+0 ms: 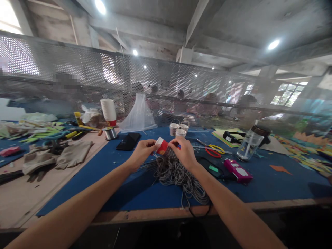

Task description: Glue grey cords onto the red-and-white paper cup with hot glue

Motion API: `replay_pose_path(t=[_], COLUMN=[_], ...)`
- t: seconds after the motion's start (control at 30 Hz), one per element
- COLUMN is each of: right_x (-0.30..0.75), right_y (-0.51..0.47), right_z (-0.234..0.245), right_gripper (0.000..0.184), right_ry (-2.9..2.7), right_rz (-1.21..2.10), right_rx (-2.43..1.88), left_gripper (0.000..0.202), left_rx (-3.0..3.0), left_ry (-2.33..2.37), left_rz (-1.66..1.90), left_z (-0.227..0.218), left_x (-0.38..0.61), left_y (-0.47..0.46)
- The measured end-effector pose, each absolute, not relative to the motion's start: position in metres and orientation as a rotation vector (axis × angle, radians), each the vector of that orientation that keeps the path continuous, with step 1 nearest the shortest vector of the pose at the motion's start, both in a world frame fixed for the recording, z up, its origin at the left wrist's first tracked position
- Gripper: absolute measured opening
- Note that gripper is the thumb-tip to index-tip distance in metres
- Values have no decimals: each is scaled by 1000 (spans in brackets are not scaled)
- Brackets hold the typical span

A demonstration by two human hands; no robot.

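Forearms (223, 195) lie nearest me; left fingers (149, 144) pinch a paper cup (162, 146), right fingers (175, 141) bunch beside it, hold unclear; grey cords (172, 173) below.

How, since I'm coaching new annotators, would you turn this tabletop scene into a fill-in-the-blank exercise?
The left hand grips a red-and-white ____.
The tangled cords by the right hand are ____ in colour.
In the picture, the purple box lies to the ____ of the cords.
The small white cups with loop handles number ____.

Missing words: cup; grey; right; three.
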State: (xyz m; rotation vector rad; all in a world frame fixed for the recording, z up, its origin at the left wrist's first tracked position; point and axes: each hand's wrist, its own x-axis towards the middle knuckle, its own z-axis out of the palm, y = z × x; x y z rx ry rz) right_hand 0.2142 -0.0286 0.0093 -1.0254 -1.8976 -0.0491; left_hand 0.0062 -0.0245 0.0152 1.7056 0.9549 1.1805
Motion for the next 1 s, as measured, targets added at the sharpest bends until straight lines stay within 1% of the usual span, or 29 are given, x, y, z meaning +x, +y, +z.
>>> replay_pose_path(t=[1.0], right_x=[214], right_y=[-30], right_z=[10], right_gripper=[16], right_ry=[-1888], right_rz=[-75], right_rx=[-1063], left_gripper=[27], left_rx=[1728], left_ry=[948], left_rz=[1164], left_z=[17], left_x=[6], left_y=[-25])
